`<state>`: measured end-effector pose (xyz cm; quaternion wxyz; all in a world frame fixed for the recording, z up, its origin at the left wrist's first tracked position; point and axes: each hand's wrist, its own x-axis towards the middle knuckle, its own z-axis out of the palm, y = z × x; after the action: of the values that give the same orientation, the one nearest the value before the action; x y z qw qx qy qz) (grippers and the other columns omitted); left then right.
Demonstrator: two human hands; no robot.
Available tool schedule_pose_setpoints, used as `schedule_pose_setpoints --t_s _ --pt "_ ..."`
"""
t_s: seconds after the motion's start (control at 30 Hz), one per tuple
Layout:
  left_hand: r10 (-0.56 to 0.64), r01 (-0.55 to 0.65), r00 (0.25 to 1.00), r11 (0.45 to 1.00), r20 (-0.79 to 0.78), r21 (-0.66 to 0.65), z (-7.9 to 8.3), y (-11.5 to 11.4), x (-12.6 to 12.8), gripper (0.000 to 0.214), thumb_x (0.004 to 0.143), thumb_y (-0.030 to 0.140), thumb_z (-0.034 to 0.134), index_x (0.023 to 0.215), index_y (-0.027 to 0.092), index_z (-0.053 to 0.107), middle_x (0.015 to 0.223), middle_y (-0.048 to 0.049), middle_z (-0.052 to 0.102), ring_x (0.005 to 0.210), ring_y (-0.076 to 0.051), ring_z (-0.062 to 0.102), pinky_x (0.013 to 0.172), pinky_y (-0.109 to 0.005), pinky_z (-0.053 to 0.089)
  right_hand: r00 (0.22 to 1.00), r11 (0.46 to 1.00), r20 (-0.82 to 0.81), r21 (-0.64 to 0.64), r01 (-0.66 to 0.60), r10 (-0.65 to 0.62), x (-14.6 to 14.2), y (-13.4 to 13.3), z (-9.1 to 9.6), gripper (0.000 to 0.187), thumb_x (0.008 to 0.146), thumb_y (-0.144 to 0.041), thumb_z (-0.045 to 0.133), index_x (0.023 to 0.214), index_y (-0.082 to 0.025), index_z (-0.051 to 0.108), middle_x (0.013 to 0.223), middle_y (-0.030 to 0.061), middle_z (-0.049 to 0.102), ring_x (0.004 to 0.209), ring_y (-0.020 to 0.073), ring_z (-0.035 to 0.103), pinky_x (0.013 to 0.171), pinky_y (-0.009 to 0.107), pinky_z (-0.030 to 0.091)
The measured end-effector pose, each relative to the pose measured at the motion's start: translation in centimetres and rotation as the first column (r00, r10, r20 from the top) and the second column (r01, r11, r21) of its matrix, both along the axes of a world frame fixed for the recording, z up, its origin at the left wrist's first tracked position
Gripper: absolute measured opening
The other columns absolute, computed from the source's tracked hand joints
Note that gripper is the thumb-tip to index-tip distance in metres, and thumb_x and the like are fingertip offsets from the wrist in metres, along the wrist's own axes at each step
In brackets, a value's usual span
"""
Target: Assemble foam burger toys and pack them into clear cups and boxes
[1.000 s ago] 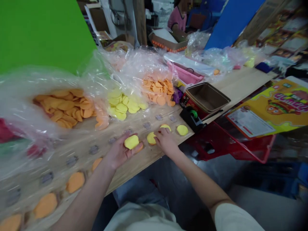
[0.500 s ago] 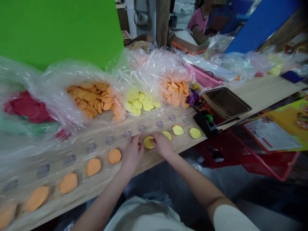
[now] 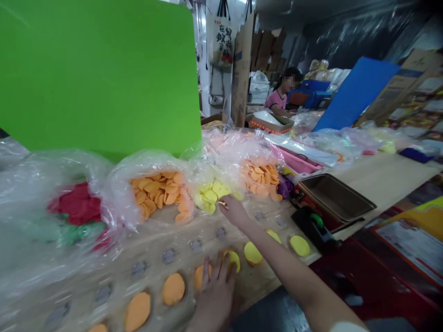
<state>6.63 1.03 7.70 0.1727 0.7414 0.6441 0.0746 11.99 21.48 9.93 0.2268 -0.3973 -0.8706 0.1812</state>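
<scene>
My right hand [image 3: 232, 210] reaches over the front of a plastic bag of yellow discs [image 3: 211, 191]. Its fingers are pinched together, with a bit of yellow at the tips that looks like one thin disc. Fingers spread, my left hand [image 3: 216, 288] rests low over the row, between an orange disc [image 3: 198, 278] and a yellow disc [image 3: 234, 259] that it partly covers. More orange discs [image 3: 173, 289] lie to its left. To the right are further yellow discs [image 3: 253, 253], some with orange showing beneath.
Small grey pieces [image 3: 169, 256] form a row behind the discs. Bags of orange discs [image 3: 157, 191] and red pieces [image 3: 78, 203] stand at the back, before a green board [image 3: 104, 78]. On the right are a tape dispenser [image 3: 316, 226] and an open tin [image 3: 335, 198]. A person [image 3: 277, 99] sits beyond.
My right hand has left the row and moved forward to the yellow discs' bag. My left hand has opened and spread over the row. The head view has tilted up.
</scene>
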Motion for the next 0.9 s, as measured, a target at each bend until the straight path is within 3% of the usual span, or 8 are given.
schedule_pose_setpoints --t_s 0.17,0.3,0.43,0.53,0.6,0.7,0.8,0.9 --pt "-0.013 0.010 0.999 0.998 0.041 0.062 -0.2 -0.5 -2.1 0.055 0.072 0.032 0.057 0.126 0.029 0.047 0.141 -0.0106 0.036 0.130 -0.033 0.029 0.102 -0.063 0.017 0.999 0.999 0.004 0.005 -0.045 0.045 -6.8 2.9 -2.1 0.032 0.082 -0.031 0.055 0.113 -0.020 0.056 0.122 0.0112 0.048 0.113 0.0236 0.042 0.096 0.041 0.033" --pt "0.052 -0.061 0.995 0.990 0.079 0.124 -2.0 -1.6 -4.9 0.048 0.071 0.021 0.056 0.118 0.032 0.054 0.132 -0.0093 0.048 0.124 -0.033 0.039 0.099 -0.064 0.024 0.999 0.999 -0.042 -0.041 -0.019 0.017 -6.5 2.7 -3.7 0.015 0.082 -0.023 0.053 0.093 -0.016 0.061 0.118 0.0130 0.050 0.113 0.0246 0.041 0.096 0.044 0.031" --pt "0.160 -0.198 0.939 0.976 0.305 0.095 -0.4 -1.8 -6.5 0.030 0.079 0.027 0.050 0.106 0.030 0.061 0.122 -0.0083 0.056 0.118 -0.029 0.047 0.101 -0.059 0.026 0.988 0.989 -0.132 -0.133 0.066 -0.084 -4.9 3.9 -3.1 0.014 0.081 -0.014 0.046 0.091 -0.014 0.056 0.102 0.0130 0.055 0.102 0.0222 0.047 0.092 0.042 0.035" --pt "0.299 -0.382 0.670 0.924 0.679 -0.030 2.3 -0.3 -6.8 0.030 0.081 0.036 0.049 0.108 0.026 0.059 0.120 -0.0096 0.057 0.116 -0.024 0.049 0.103 -0.049 0.031 0.966 0.966 -0.220 -0.243 0.083 -0.139 -4.6 3.7 -1.6 0.021 0.082 -0.014 0.039 0.099 -0.015 0.051 0.090 0.0072 0.057 0.088 0.0179 0.054 0.079 0.036 0.045" --pt "0.410 -0.475 0.244 0.840 0.879 -0.261 3.7 1.3 -6.8 0.036 0.082 0.043 0.047 0.111 0.023 0.054 0.118 -0.0110 0.057 0.112 -0.023 0.052 0.099 -0.043 0.038 0.952 0.948 -0.277 -0.316 0.033 -0.126 -4.3 1.8 -0.5 0.023 0.084 -0.019 0.036 0.104 -0.017 0.047 0.085 0.0035 0.058 0.080 0.0149 0.057 0.068 0.029 0.048" --pt "0.460 -0.281 -0.323 0.788 0.827 -0.548 5.1 3.5 -6.8 0.043 0.084 0.050 0.041 0.113 0.021 0.050 0.115 -0.0111 0.059 0.100 -0.021 0.060 0.087 -0.038 0.048 0.904 0.888 -0.426 -0.420 -0.186 -0.012 -2.8 -3.0 1.1 0.026 0.082 -0.026 0.045 0.107 -0.020 0.046 0.086 0.0014 0.058 0.077 0.0127 0.058 0.063 0.024 0.047" --pt "0.471 -0.190 -0.407 0.794 0.783 -0.577 5.4 3.7 -7.1 0.034 0.081 0.039 0.053 0.109 0.020 0.053 0.107 -0.0075 0.063 0.087 -0.016 0.063 0.076 -0.028 0.053 0.829 0.784 -0.556 -0.489 -0.383 0.059 -0.8 -7.3 2.2 0.021 0.077 -0.027 0.054 0.097 -0.021 0.052 0.086 0.0003 0.057 0.076 0.0121 0.055 0.066 0.024 0.046" --pt "0.533 -0.280 -0.218 0.768 0.817 -0.576 5.1 1.9 -7.4 0.039 0.072 0.030 0.065 0.108 0.018 0.054 0.101 -0.0056 0.064 0.077 -0.013 0.064 0.069 -0.023 0.052 0.783 0.679 -0.614 -0.618 -0.397 -0.101 0.4 -9.6 2.1 0.017 0.077 -0.028 0.054 0.093 -0.020 0.054 0.080 -0.0007 0.058 0.071 0.0112 0.055 0.063 0.023 0.045"
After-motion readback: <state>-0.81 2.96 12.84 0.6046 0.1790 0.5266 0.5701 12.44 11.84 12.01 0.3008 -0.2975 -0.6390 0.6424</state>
